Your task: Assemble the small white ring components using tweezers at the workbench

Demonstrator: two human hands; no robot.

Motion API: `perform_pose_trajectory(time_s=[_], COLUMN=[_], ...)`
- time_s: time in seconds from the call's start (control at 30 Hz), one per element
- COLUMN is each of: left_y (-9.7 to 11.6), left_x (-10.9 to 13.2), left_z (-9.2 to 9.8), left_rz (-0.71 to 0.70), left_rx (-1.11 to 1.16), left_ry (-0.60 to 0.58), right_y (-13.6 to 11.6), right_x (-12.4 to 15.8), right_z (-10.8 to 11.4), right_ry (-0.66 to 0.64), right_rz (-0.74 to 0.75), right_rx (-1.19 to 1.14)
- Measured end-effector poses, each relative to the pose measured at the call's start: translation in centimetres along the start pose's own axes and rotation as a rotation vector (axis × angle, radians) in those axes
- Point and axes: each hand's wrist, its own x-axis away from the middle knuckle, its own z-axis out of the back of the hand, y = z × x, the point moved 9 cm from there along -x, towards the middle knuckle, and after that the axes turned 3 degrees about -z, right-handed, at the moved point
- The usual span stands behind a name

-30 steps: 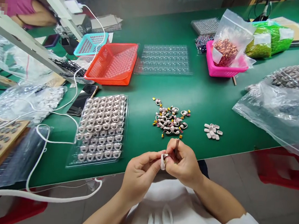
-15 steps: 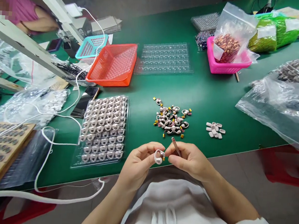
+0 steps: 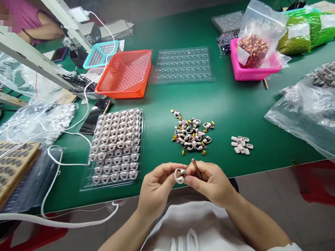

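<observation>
My left hand (image 3: 156, 188) pinches a small whitish C-shaped ear-clip earphone (image 3: 178, 179) between thumb and fingertips, just over the table's front edge. My right hand (image 3: 213, 183) is closed round a thin brown stick-like tool (image 3: 196, 168), whose end points up and away from me. The right thumb and fingertip touch the right side of the earphone. Beyond my hands lies a pile of similar earphone parts (image 3: 193, 145) with yellow tabs and fine wires. Small pale oval caps (image 3: 240, 149) lie to the right of the pile.
On the left, a clear tray (image 3: 141, 154) carries rows of earphone shells, near a phone (image 3: 95, 116) and a white cable (image 3: 46, 193). Behind stand an orange basket (image 3: 135, 92), an empty clear tray (image 3: 184, 65) and a pink basket (image 3: 254, 76). A plastic bag (image 3: 309, 121) lies right.
My right thumb and fingers have moved in against the earphone, and its yellow tab no longer shows. The view has shifted slightly.
</observation>
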Motion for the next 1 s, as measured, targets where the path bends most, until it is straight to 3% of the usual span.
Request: perform_pose_trajectory(time_s=[0.2, 0.5, 0.63, 1.0], left_y=[-0.1, -0.4, 0.1, 0.5], left_x=[0.2, -0.2, -0.3, -0.2], left_z=[0.0, -0.2, -0.6, -0.7], left_rz=[-0.005, 0.054, 0.01, 0.007], left_rx=[0.03, 0.193, 0.218, 0.229], left_ry=[0.0, -0.083, -0.136, -0.13], right_y=[-1.1, -2.0, -2.4, -2.1], right_x=[0.3, 0.8, 0.8, 0.8], right_z=[0.2, 0.1, 0.1, 0.2], right_ry=[0.083, 0.1, 0.102, 0.086], right_rz=[0.108, 0.203, 0.235, 0.289], right_rx=[0.087, 0.143, 0.16, 0.159])
